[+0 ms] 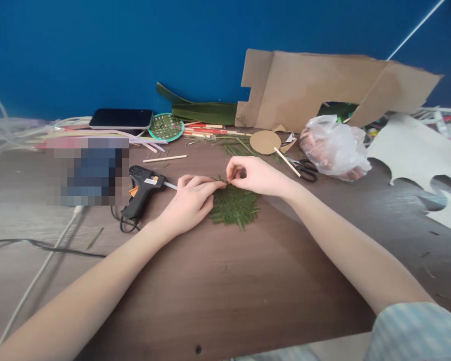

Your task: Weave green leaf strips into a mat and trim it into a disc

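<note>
A small mat of woven green leaf strips [235,208] lies on the brown table, its edges ragged with loose ends. My left hand [195,198] rests palm down over the mat's left side, fingers stretched toward its far edge. At that same edge my right hand [248,173] is closed in a pinch, thumb and forefinger together on what looks like the end of a leaf strip. The fingertips of both hands nearly meet there. What lies under my left palm is hidden.
A black glue gun [145,190] lies left of my left hand. Behind are a cardboard disc [265,142], scissors [306,170], a wooden stick [287,163], a plastic bag [334,148], a green-rimmed round piece [167,127] and a phone [121,119]. Folded cardboard [296,90] leans against the blue wall.
</note>
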